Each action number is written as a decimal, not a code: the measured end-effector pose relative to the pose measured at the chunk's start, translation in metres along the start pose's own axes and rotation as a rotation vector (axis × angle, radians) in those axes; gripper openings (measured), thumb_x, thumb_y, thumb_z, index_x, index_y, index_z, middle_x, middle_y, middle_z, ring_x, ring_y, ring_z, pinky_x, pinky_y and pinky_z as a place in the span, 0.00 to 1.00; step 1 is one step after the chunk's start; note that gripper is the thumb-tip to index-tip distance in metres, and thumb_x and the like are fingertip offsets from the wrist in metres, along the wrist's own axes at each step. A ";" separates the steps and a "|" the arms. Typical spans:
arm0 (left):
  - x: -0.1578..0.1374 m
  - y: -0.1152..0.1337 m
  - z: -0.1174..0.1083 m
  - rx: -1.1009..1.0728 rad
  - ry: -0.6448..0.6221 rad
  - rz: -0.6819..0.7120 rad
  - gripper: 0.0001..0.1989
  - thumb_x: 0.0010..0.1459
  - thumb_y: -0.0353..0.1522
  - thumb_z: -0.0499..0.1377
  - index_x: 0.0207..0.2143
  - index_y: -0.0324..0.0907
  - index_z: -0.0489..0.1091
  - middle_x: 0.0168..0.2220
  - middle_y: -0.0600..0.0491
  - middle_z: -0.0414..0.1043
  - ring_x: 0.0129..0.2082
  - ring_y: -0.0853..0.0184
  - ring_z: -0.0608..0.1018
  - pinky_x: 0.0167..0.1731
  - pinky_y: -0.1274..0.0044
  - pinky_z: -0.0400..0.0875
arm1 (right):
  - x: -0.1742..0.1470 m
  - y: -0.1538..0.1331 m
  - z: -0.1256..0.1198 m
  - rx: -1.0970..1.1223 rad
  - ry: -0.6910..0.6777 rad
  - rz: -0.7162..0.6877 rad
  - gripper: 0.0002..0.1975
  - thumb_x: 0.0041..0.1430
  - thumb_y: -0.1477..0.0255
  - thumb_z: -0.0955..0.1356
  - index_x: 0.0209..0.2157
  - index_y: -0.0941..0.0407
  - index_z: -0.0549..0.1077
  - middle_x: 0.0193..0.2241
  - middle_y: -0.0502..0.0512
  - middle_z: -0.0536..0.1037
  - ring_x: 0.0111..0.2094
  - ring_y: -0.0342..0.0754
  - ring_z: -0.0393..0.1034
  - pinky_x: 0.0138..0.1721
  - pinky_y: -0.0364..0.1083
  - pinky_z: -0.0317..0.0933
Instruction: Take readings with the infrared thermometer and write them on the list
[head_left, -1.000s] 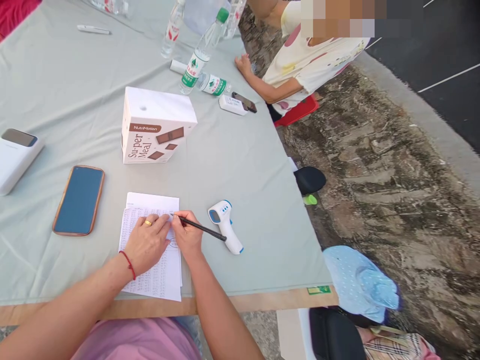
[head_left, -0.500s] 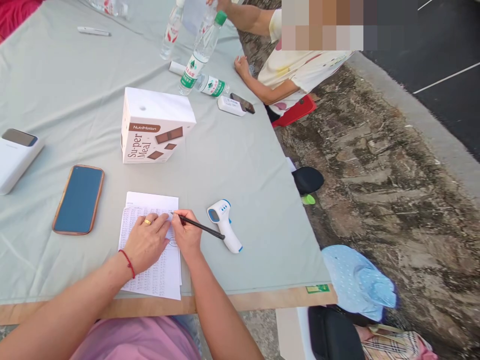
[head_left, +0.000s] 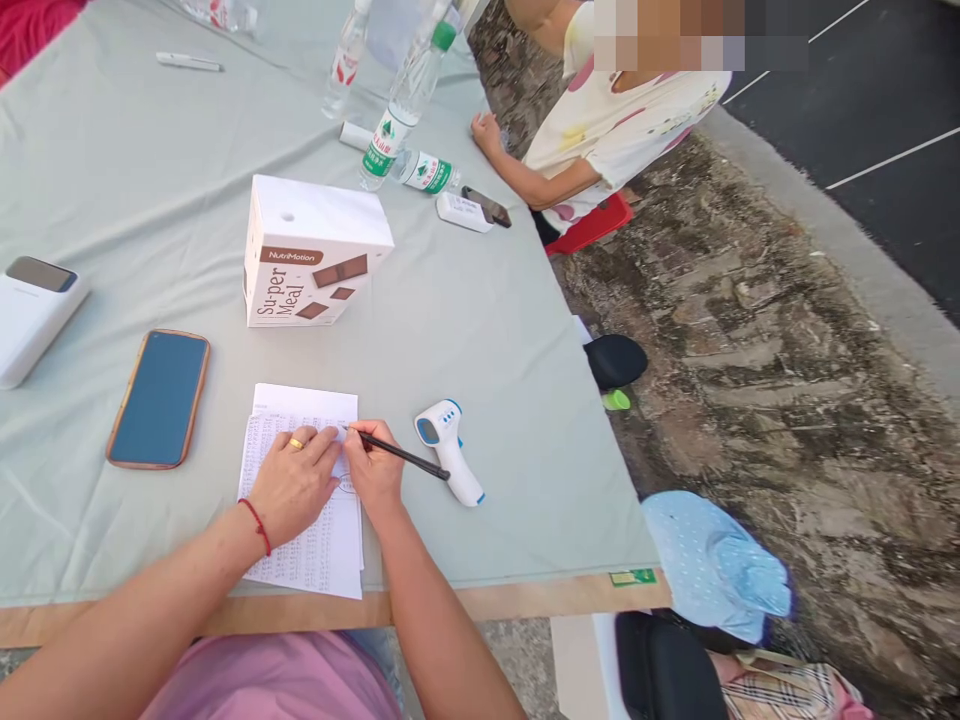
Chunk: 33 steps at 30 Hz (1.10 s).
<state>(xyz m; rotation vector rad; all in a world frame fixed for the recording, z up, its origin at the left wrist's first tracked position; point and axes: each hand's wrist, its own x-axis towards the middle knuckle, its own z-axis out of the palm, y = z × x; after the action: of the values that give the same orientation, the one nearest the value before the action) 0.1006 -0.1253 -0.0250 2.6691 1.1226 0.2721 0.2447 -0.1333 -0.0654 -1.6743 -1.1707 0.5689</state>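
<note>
My right hand (head_left: 373, 462) is closed around a black pen (head_left: 405, 456), its tip over the upper right of a printed sheet (head_left: 300, 560). Spread on that sheet lies my left hand (head_left: 300, 480), its fingers stretched out and pressing the paper flat. A second white sheet (head_left: 306, 399) shows from underneath. Just right of the pen's back end lies a white and blue infrared thermometer (head_left: 451, 450). A phone in a brown case (head_left: 159, 400) lies to the left of the papers. Beyond them stands a white Su-per Meal box (head_left: 315, 250).
Upright water bottles (head_left: 405, 105) and a lying bottle (head_left: 429, 172) are at the back, near a small white device (head_left: 464, 212). A white power bank (head_left: 37, 320) is at far left, a marker (head_left: 189, 62) behind it. Another person (head_left: 592, 130) sits by the right edge of the cloth-covered table (head_left: 525, 400).
The other person has leaned back and drawn a raised arm away from the bottles. My hands, the pen and the papers have hardly moved.
</note>
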 end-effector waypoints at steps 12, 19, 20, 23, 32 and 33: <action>0.000 0.000 0.000 -0.009 0.015 0.004 0.13 0.61 0.30 0.57 0.48 0.38 0.69 0.55 0.46 0.68 0.49 0.57 0.71 0.41 0.67 0.65 | 0.000 0.004 0.000 -0.004 0.018 0.014 0.06 0.53 0.67 0.65 0.27 0.55 0.70 0.21 0.46 0.72 0.23 0.43 0.64 0.27 0.43 0.61; 0.001 -0.004 0.000 -0.022 0.012 0.001 0.13 0.61 0.31 0.57 0.49 0.40 0.69 0.55 0.45 0.68 0.49 0.57 0.71 0.41 0.67 0.66 | -0.002 0.006 0.001 -0.010 0.034 -0.015 0.05 0.55 0.68 0.64 0.28 0.55 0.68 0.21 0.46 0.71 0.23 0.43 0.64 0.27 0.43 0.62; 0.001 -0.005 0.000 -0.026 0.006 -0.003 0.14 0.61 0.31 0.57 0.49 0.40 0.69 0.55 0.45 0.67 0.50 0.57 0.71 0.42 0.66 0.66 | -0.002 0.005 -0.001 -0.013 0.058 -0.034 0.06 0.56 0.68 0.63 0.30 0.55 0.69 0.23 0.47 0.72 0.24 0.43 0.65 0.27 0.43 0.63; -0.002 -0.006 -0.001 -0.064 -0.002 -0.026 0.14 0.59 0.31 0.58 0.48 0.40 0.69 0.56 0.45 0.67 0.49 0.56 0.71 0.43 0.64 0.67 | 0.003 0.005 -0.012 -0.072 0.098 -0.176 0.08 0.61 0.70 0.62 0.37 0.55 0.71 0.31 0.52 0.75 0.32 0.46 0.70 0.34 0.46 0.66; 0.010 -0.061 -0.024 -0.484 0.135 -0.232 0.19 0.54 0.33 0.61 0.48 0.43 0.65 0.46 0.47 0.70 0.46 0.62 0.74 0.45 0.66 0.72 | 0.028 0.020 -0.043 -0.517 -0.130 -0.738 0.27 0.60 0.85 0.54 0.52 0.51 0.71 0.44 0.59 0.76 0.42 0.51 0.71 0.42 0.52 0.66; 0.019 -0.076 -0.031 -0.523 0.223 -0.331 0.21 0.52 0.35 0.62 0.49 0.42 0.63 0.47 0.46 0.68 0.47 0.60 0.74 0.46 0.65 0.72 | 0.028 0.023 -0.050 -0.526 -0.097 -0.732 0.26 0.60 0.84 0.54 0.53 0.50 0.70 0.46 0.59 0.75 0.44 0.52 0.70 0.44 0.53 0.65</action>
<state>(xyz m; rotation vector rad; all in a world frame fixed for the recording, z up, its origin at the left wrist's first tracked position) 0.0538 -0.0553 -0.0153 2.0001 1.3158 0.7036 0.3061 -0.1319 -0.0616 -1.4740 -1.9904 -0.1374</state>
